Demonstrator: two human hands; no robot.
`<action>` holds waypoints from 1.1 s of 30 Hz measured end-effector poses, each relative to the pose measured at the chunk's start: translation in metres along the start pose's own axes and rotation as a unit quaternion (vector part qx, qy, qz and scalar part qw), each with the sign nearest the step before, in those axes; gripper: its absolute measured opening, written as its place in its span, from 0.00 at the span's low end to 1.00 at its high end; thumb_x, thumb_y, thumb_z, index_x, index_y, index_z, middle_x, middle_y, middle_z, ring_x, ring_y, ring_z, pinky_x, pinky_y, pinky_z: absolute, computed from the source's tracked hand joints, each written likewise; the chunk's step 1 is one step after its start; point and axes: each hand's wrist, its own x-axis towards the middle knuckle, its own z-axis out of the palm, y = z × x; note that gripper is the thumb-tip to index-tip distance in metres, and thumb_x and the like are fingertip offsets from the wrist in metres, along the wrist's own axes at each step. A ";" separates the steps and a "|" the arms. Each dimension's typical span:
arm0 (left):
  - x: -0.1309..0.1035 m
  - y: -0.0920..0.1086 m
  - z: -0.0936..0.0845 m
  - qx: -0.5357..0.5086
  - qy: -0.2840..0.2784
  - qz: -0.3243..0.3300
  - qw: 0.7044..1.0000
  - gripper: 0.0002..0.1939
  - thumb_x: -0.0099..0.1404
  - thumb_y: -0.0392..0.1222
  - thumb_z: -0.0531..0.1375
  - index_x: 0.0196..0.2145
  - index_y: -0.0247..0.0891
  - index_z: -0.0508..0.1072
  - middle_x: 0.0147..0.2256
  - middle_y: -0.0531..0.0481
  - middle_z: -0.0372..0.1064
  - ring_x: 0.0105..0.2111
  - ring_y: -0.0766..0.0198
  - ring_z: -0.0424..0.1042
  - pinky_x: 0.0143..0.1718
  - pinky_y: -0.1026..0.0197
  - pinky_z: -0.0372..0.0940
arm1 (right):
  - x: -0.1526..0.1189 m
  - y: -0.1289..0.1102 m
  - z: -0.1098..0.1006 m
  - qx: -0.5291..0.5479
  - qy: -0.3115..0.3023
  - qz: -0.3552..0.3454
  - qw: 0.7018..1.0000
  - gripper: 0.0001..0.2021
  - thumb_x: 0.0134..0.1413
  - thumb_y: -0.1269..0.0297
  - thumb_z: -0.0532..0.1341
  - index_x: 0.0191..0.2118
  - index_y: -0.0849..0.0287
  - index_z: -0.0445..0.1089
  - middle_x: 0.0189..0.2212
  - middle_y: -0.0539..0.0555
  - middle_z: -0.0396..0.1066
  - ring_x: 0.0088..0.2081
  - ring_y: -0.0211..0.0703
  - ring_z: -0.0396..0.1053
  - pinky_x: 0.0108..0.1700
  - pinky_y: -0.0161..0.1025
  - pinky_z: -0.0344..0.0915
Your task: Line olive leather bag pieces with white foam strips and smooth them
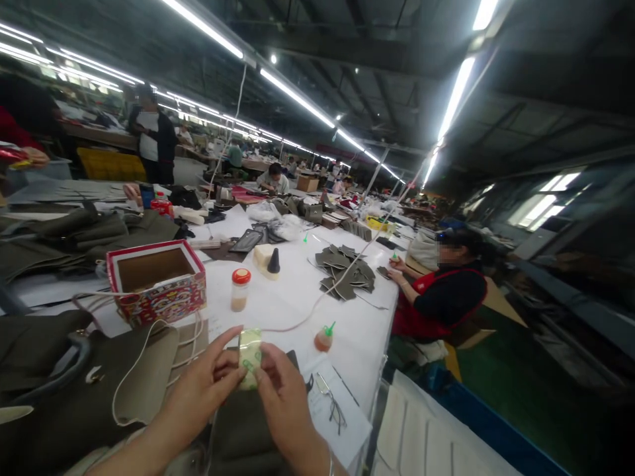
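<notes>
A small, shiny, pale yellow packet with green print [249, 357] is held upright between my two hands. My left hand [211, 377] pinches its left edge between thumb and fingers. On the opposite edge, the thumb and fingers of my right hand [284, 393] are closed too. What is inside the packet cannot be made out. Below the hands lies a dark olive piece of material [243, 430]. To the left is an olive bag-like piece [143, 377] with pale cord on it. Eyeglasses [331, 400] rest on a paper sheet [350, 433] to the right of my right hand.
Beyond my hands stand a red patterned box [166, 301], a red-lidded jar [239, 291] and a green-tipped glue bottle [323, 338]. Olive cut pieces [347, 271] are heaped on the white table [288, 294]. A co-worker in a red apron [441, 284] sits at the right edge.
</notes>
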 end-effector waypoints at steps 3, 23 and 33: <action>-0.007 -0.004 0.018 -0.015 -0.009 0.024 1.000 0.35 0.57 0.49 0.59 0.58 0.38 0.50 0.30 0.54 0.68 0.30 0.66 0.68 0.32 0.66 0.65 | -0.014 -0.002 -0.015 -0.024 0.015 0.000 1.000 0.15 0.55 0.70 0.56 0.49 0.52 0.67 0.39 0.50 0.70 0.38 0.38 0.68 0.42 0.34 0.64; -0.044 -0.023 0.047 0.202 -0.008 0.065 0.977 0.21 0.60 0.56 0.55 0.47 0.44 0.69 0.46 0.49 0.71 0.47 0.56 0.69 0.52 0.54 0.63 | -0.051 -0.001 -0.054 0.476 0.082 0.218 0.848 0.10 0.45 0.64 0.67 0.32 0.60 0.66 0.27 0.48 0.69 0.29 0.37 0.68 0.30 0.34 0.66; -0.045 -0.032 0.058 0.244 -0.147 0.188 0.940 0.11 0.64 0.47 0.54 0.37 0.43 0.74 0.38 0.50 0.73 0.41 0.61 0.70 0.44 0.64 0.64 | -0.061 0.011 -0.059 0.529 0.168 0.281 0.783 0.10 0.42 0.68 0.68 0.32 0.63 0.68 0.28 0.52 0.73 0.30 0.37 0.71 0.33 0.33 0.68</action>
